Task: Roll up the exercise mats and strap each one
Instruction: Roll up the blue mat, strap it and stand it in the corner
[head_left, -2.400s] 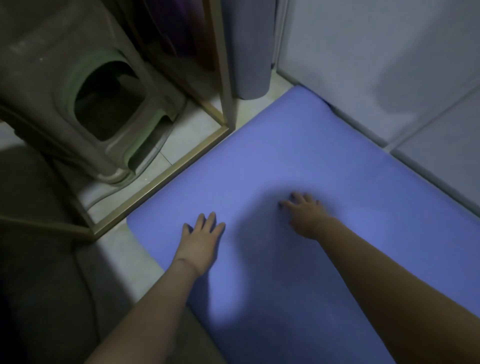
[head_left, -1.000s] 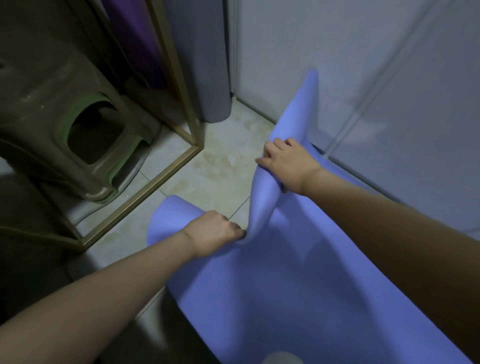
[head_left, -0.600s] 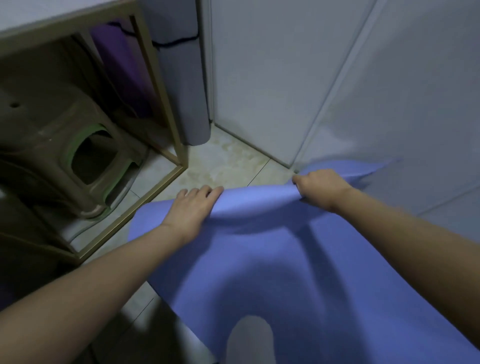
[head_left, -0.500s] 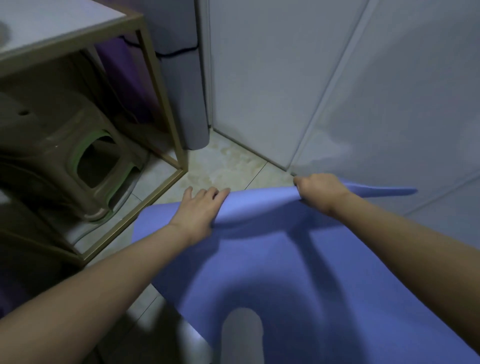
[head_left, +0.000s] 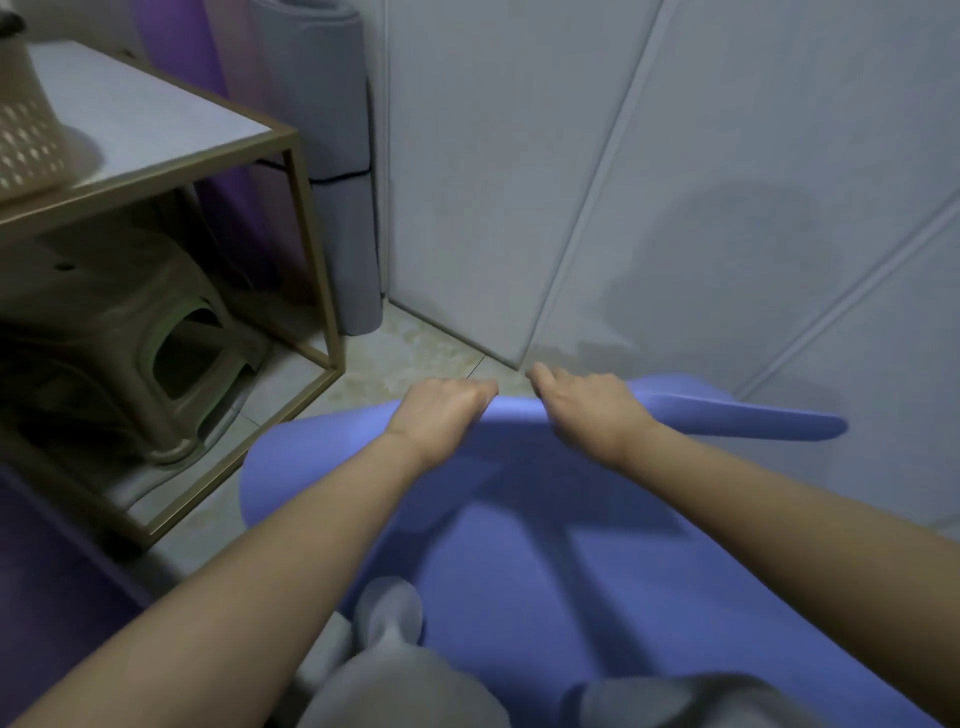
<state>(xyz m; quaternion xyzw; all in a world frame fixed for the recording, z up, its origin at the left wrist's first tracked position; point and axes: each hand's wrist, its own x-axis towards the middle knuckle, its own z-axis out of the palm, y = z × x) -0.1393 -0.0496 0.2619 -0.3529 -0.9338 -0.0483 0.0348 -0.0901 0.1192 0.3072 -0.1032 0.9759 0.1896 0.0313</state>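
Just off the wall (head_left: 519, 208), left hand (head_left: 441, 410) and right hand (head_left: 589, 410) clamp fingers over blue mat (head_left: 519, 519) edge.

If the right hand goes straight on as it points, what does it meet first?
Likely the white wall close ahead, past the blue mat edge the right hand grips; depth is unclear.

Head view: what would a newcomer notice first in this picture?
The big blue mat fills the floor in the foreground, its far edge lifted and gripped by the left hand and right hand, side by side near the wall. Behind them, a grey rolled mat with a dark strap stands upright in the corner, beside a gold-framed table with a stool under it.
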